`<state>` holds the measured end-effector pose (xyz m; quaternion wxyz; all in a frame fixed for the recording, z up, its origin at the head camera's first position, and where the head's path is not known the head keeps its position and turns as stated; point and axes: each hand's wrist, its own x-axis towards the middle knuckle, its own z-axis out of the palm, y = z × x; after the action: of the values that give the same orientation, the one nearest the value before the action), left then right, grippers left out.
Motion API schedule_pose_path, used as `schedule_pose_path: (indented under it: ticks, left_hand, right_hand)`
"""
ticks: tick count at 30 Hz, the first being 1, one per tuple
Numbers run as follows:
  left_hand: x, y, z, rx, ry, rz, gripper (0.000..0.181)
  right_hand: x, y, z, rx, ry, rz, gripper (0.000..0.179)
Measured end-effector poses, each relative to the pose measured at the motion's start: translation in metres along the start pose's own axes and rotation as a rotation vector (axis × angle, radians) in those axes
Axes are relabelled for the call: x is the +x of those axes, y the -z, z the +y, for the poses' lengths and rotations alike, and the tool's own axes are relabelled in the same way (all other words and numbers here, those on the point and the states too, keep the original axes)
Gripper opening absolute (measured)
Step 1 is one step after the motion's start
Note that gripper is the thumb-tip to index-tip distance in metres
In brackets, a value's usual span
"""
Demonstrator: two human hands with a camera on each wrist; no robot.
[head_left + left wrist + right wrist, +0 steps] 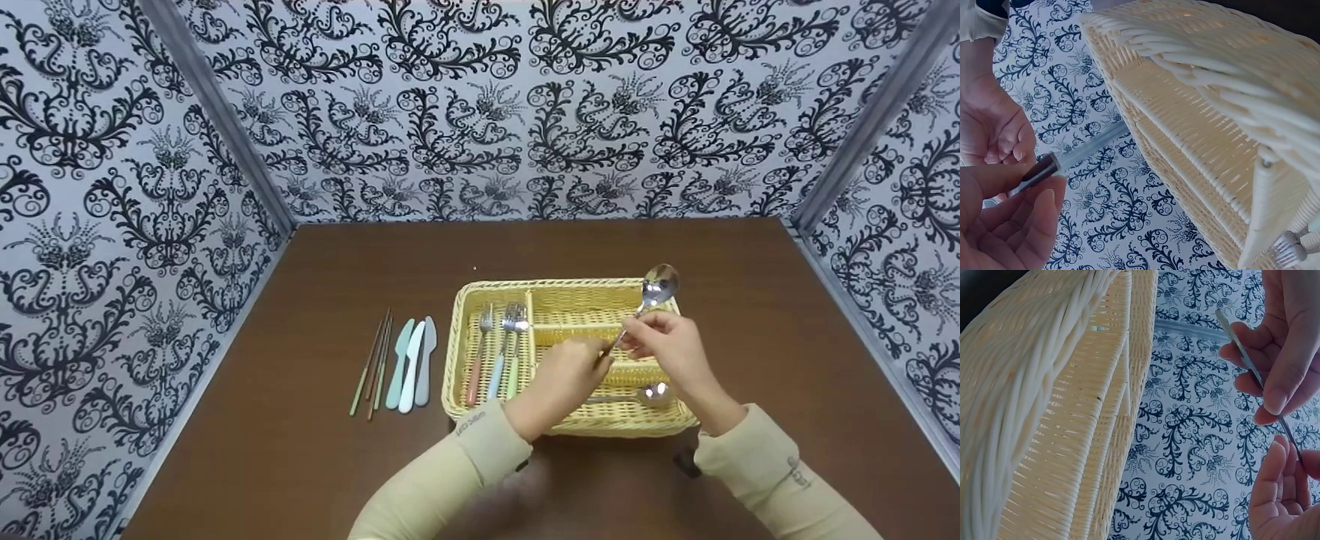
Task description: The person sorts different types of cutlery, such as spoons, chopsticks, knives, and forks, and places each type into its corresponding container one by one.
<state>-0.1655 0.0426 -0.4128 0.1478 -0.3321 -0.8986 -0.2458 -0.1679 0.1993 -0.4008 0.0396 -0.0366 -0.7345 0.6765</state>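
Observation:
A metal spoon is held above the wicker basket, its bowl up toward the far right. My left hand grips the end of its handle, which appears dark in the left wrist view. Close by, my right hand pinches the handle below the bowl. In the right wrist view the spoon shows nearly edge-on as a thin strip between the fingers of both hands. Another spoon lies in the basket's near compartment, its handle partly hidden by my left hand.
Forks with pink, blue and green handles lie in the basket's left compartment. To the left of the basket, three table knives and several chopsticks lie on the brown table. Patterned walls enclose the table's back and sides.

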Motion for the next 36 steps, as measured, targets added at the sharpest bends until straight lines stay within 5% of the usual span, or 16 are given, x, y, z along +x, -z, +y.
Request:
schedule_pose_path:
  ticks: [13,17,21,23,28,32,36]
  left_hand:
    - [0.004,-0.001,-0.003,-0.006,0.039,-0.001,0.015]
    - [0.009,-0.001,-0.01,0.007,0.067,-0.032,0.013]
    - [0.016,-0.001,-0.02,0.078,0.097,-0.101,0.011]
    - [0.019,-0.001,-0.024,0.129,0.097,-0.139,0.011]
    - [0.025,-0.01,-0.029,0.176,0.02,-0.304,0.017]
    - [0.027,-0.026,-0.029,0.145,-0.03,-0.553,0.035]
    - [0.025,-0.039,-0.025,0.209,-0.01,-0.759,0.037]
  right_hand:
    - [0.001,0.0,0.002,-0.001,-0.005,-0.05,0.013]
    - [0.003,0.011,0.001,-0.074,-0.022,-0.231,0.03]
    - [0.014,0.043,-0.004,-0.297,-0.037,-0.484,0.054]
    - [0.021,0.061,-0.008,-0.393,-0.037,-0.523,0.057]
    - [0.037,0.101,-0.008,-0.477,-0.072,-0.418,0.052]
    - [0.041,0.118,-0.002,-0.486,-0.098,-0.371,0.053]
    - [0.041,0.122,-0.001,-0.474,-0.118,-0.384,0.053]
